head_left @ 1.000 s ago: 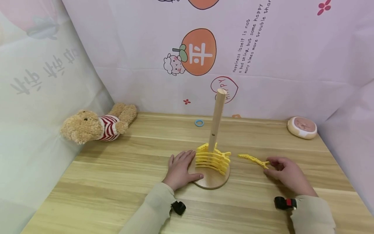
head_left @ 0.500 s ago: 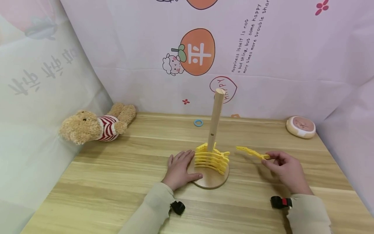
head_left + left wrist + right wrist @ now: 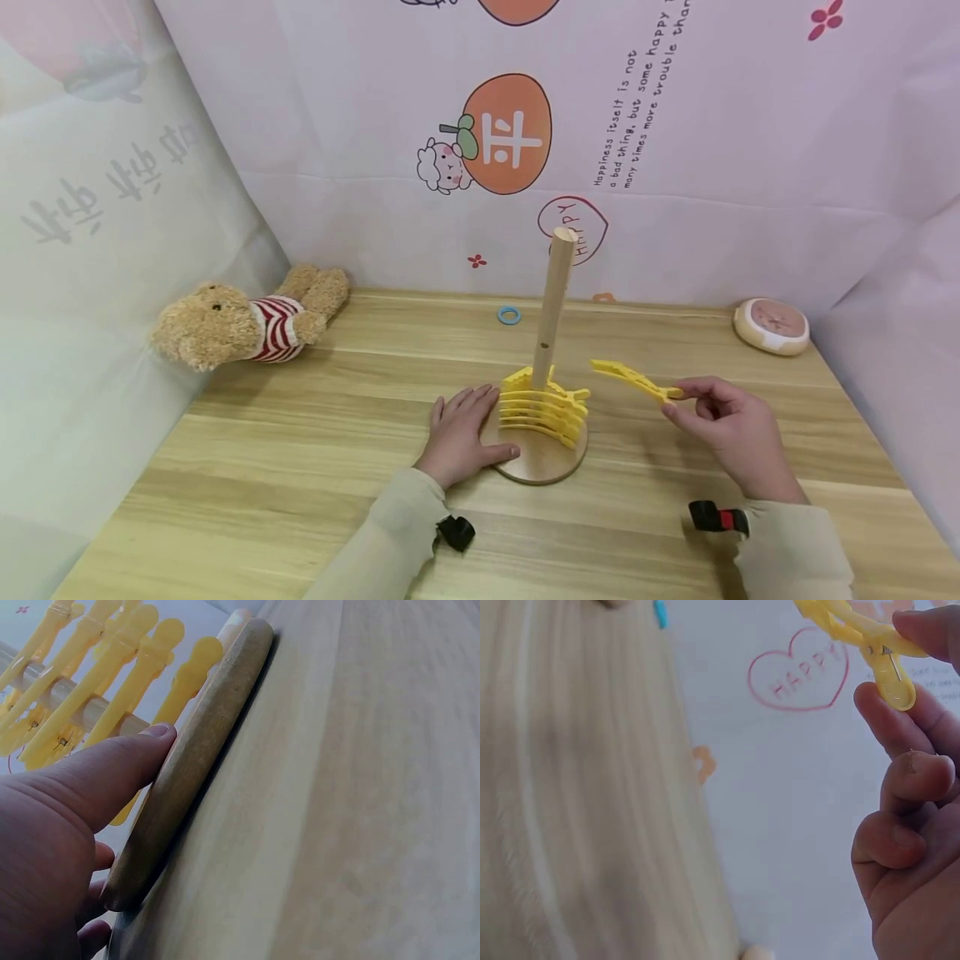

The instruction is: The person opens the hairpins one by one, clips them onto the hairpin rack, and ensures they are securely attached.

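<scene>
A wooden stand, an upright pole [image 3: 557, 308] on a round base [image 3: 536, 467], stands mid-table. Several yellow alligator hair clips [image 3: 543, 408] are stacked around the pole's lower part; the left wrist view shows their rounded handle ends [image 3: 166, 634]. My left hand [image 3: 459, 442] lies at the base's left side with fingers extended, and its thumb presses on top of the base [image 3: 199, 742]. To the right, my right hand [image 3: 738, 433] pinches another yellow alligator hair clip [image 3: 630, 379] by its handles, raised above the table with its long end toward the pole. Its spring shows in the right wrist view [image 3: 889, 660].
A teddy bear [image 3: 247, 325] in a striped shirt lies at the back left. Behind the pole is a small blue ring [image 3: 508, 315]. A round beige device [image 3: 772, 327] sits at the back right. Printed cloth [image 3: 360, 150] closes off the back and sides.
My right hand has taken the clip by its handles, lifted it off the table and brought it left toward the pole. The left hand stays at the base.
</scene>
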Demonstrator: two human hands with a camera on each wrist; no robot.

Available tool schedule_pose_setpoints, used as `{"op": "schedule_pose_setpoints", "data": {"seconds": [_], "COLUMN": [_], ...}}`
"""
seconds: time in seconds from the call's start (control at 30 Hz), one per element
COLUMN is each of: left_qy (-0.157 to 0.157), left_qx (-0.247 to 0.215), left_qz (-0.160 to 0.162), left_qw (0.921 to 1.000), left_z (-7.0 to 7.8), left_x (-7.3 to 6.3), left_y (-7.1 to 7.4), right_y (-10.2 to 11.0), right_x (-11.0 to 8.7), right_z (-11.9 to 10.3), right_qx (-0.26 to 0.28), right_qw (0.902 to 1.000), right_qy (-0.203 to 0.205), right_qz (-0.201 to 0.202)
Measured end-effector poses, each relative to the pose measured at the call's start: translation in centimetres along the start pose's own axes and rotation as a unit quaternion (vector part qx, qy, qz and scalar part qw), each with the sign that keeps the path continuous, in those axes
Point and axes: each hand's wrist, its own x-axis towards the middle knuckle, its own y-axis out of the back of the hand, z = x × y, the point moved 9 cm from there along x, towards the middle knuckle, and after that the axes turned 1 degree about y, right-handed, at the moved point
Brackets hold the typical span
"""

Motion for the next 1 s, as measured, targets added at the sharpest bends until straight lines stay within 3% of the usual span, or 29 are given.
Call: {"op": "schedule_pose_setpoints", "data": {"seconds": [0.53,1.0], "left_qy": [0.0,0.0], "left_qx": [-0.004,0.005], "left_qz": [-0.002,-0.003], "left_qw": [1.0,1.0], "left_z": [0.0,-0.3], "left_x": [0.0,0.2], "left_y": [0.0,-0.3], "right_y": [-1.0,-3.5], "right_x": [-0.8,-0.8], "right_z": [-4.8,-6.5], "right_qx": [0.061,0.08], "right_qw": [0.9964,0.9933], "right_qy": [0.059,0.076], "right_qz": [-0.004,-0.035]}}
